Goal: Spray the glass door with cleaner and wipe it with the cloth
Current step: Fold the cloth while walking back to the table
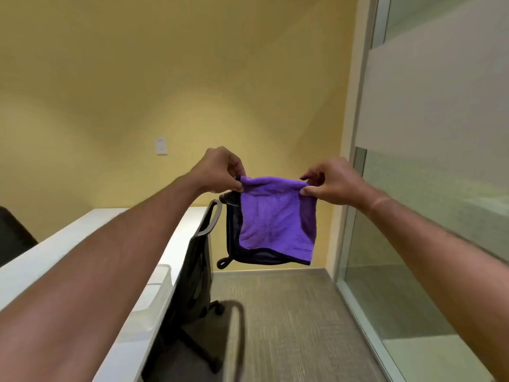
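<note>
Cloth [276, 216] hangs folded between your 2 hands: left hand [220, 170] and right hand [332, 181] each pinch a top corner.

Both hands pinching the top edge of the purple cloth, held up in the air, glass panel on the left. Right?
Not quite. The glass panel is on the right, as the head view shows. The rest holds: left hand and right hand pinch the purple cloth by its top edge, in the air.
</note>
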